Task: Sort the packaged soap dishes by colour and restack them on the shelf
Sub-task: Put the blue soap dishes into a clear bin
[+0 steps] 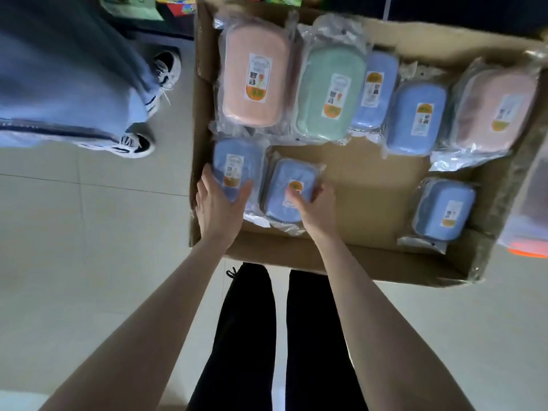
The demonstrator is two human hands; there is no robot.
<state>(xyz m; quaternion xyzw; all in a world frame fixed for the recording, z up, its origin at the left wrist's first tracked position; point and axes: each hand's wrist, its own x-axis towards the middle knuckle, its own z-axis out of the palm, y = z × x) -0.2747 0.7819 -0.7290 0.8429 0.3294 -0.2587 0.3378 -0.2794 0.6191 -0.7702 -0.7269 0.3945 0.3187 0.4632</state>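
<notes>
Overhead, the head camera looked down into a shallow cardboard box (pixel 355 185) filling the centre and right of the frame. Left hand (pixel 218 203) lay on a blue packaged soap dish (pixel 234 164) at the box's lower left corner, fingers wrapped round its near end, grasping it. Right hand (pixel 315 206) gripped a second blue soap dish (pixel 289 185) just beside the first, thumb on its label, fingers curled over its right edge (both dishes in clear plastic wrap).

Along the upper part of the box, left to right: a pink soap dish (pixel 255 75), a green soap dish (pixel 329 93), two more blue ones (pixel 376 90) (pixel 416 117), and another pink dish (pixel 498 111) at the right wall. A lone blue dish (pixel 444 210) sat at lower right, well apart from the hands.

Another person's sneakers (pixel 139 143) stood on the tiled floor (pixel 89 262) at upper left.
</notes>
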